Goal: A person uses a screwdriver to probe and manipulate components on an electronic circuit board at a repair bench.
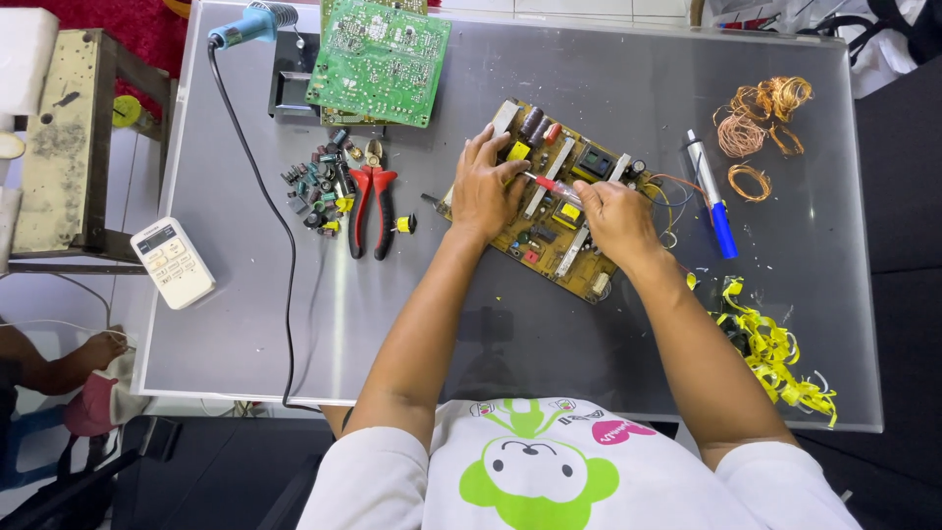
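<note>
Two hands work one board: the right hand has its fingers clamped on a slim red-handled screwdriver, while the left hand, fingers spread apart, presses the yellow-brown populated circuit board at the grey tabletop's centre. Red-handled pliers lie at nine o'clock. The tip could slip and gouge a left finger if the board shifts.

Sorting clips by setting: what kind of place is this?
Likely a small electronics repair bench: a brown circuit board under both hands, a green circuit board, and red-handled pliers beside loose components.
</note>
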